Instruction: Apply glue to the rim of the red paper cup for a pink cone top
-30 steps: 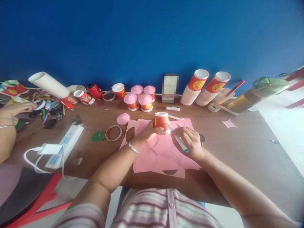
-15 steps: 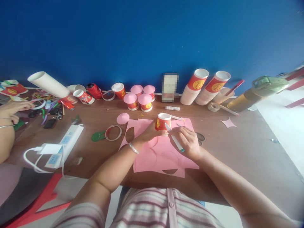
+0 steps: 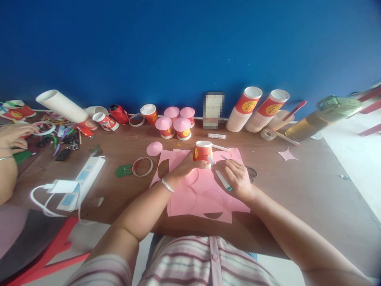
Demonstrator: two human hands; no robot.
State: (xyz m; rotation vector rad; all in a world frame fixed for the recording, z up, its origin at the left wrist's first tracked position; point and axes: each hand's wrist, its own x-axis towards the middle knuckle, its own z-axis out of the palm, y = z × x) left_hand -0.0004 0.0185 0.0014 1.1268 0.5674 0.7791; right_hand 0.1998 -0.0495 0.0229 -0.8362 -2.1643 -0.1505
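Note:
My left hand (image 3: 190, 165) is closed around a red and white paper cup (image 3: 204, 150), held over the pink paper sheets (image 3: 205, 202). Between the fingers of my right hand (image 3: 236, 176) is a white pen-like tool with a teal end (image 3: 222, 180), its other end at the cup's right side. A second thin pointed tip (image 3: 224, 157) shows above my right fingers; what it belongs to is hidden. Black scissor handles (image 3: 252, 173) lie just right of that hand. Pink cones top several cups (image 3: 182, 125) behind, and a loose pink cone (image 3: 154, 149) lies to the left.
Two cup stacks (image 3: 239, 115) lean by the blue wall, near a tape roll (image 3: 268, 134) and a tall bottle (image 3: 321, 115). A glue stick (image 3: 216, 136) lies behind the paper. At left are a power strip (image 3: 80, 182) and another person's hand (image 3: 16, 137).
The cup in my left hand has shifted slightly left and tilted, showing less of its top. My right hand stays nearly in place. The other person's hand has moved a little left.

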